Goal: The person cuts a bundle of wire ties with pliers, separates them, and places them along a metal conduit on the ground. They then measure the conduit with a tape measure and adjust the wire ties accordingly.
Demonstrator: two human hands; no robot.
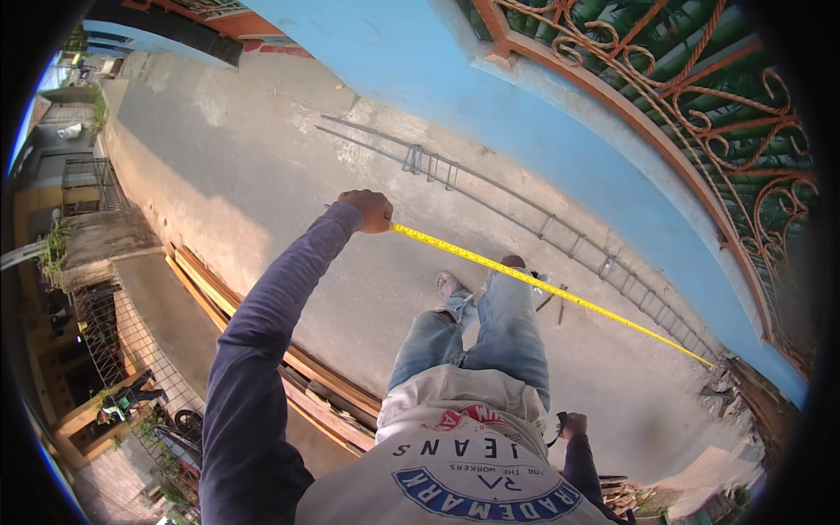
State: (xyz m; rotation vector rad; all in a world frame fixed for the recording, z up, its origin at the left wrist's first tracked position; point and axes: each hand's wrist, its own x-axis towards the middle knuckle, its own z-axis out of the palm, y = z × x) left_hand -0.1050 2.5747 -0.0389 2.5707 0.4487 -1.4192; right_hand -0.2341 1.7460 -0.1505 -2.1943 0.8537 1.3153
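Left hand [371, 213] gripped yellow tape [472, 256]: looked light, springy, best held at end; right hand [574, 426] hung apart, grip unclear.

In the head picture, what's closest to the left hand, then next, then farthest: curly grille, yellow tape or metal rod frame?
1. Yellow tape: held in the left hand, stretching right.
2. Metal rod frame: on the ground, beyond the hand.
3. Curly grille: upper right.

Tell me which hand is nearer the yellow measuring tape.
Left. The left hand grips the yellow measuring tape; the right hand is apart from it, lower in the picture.
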